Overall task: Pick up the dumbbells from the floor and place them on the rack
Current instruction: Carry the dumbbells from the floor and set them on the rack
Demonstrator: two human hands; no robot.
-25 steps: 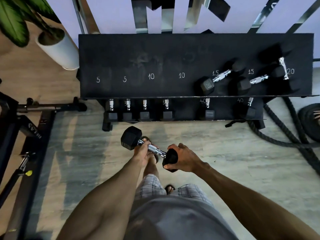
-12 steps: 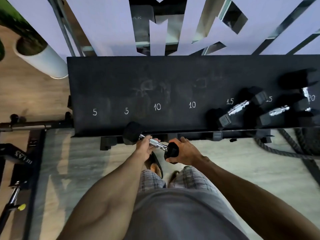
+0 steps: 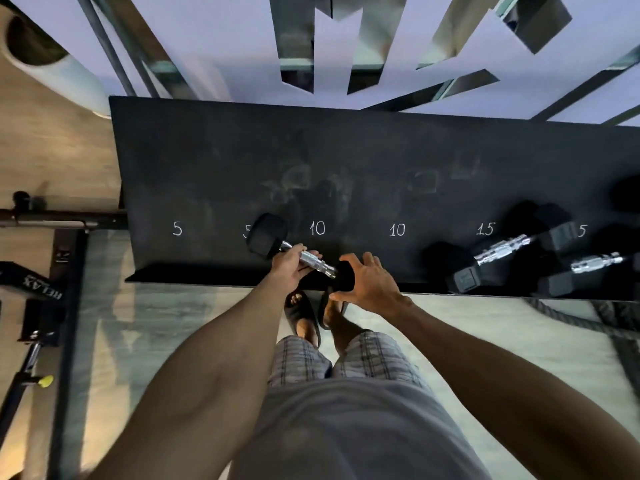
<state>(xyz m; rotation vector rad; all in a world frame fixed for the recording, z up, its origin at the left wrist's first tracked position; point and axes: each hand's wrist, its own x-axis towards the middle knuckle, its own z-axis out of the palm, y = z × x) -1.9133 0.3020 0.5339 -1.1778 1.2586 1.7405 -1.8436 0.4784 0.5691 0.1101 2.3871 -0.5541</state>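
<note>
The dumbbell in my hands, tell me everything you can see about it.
The dumbbell has two black hexagonal heads, rubber by the look, joined by a ribbed chrome handle. It lies slanted over the front of the rack: the far head partly covers the second 5 mark, the near head is at the edge. The left hand grips the handle; the right hand cups the near head. Whether it rests on the rack is unclear.
</note>
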